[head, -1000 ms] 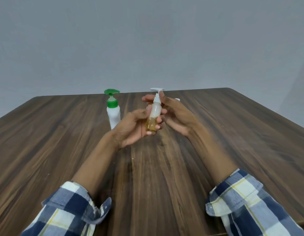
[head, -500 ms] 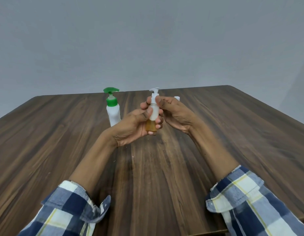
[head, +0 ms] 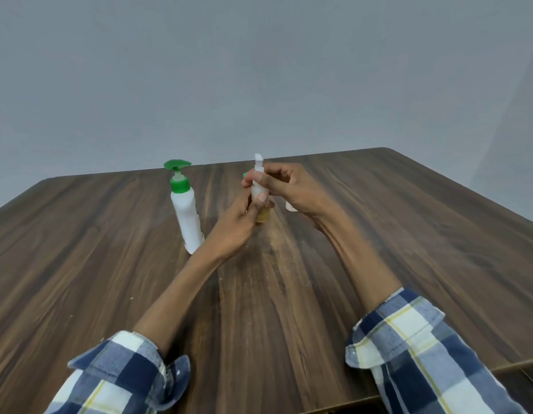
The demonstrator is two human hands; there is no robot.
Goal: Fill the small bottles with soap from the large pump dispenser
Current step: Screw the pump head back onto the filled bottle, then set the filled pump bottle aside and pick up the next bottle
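I hold a small bottle (head: 257, 191) upright above the table; it has a white pump top and amber soap in its lower part. My left hand (head: 234, 225) grips its body from below and the left. My right hand (head: 286, 186) pinches the white pump collar near the top. The large white pump dispenser (head: 186, 213) with a green pump head stands upright on the table just left of my hands. A second small white bottle (head: 290, 206) shows partly behind my right hand. A bit of green (head: 245, 175) peeks out behind my fingers.
The dark wooden table (head: 110, 264) stretches wide on both sides, with its far edge against a plain grey wall. The table's near right corner edge is visible at the lower right.
The pump head has turned from facing sideways to end-on. My right fingers have shifted onto the collar. The camera has tilted, so hands and bottles sit lower and nearer.
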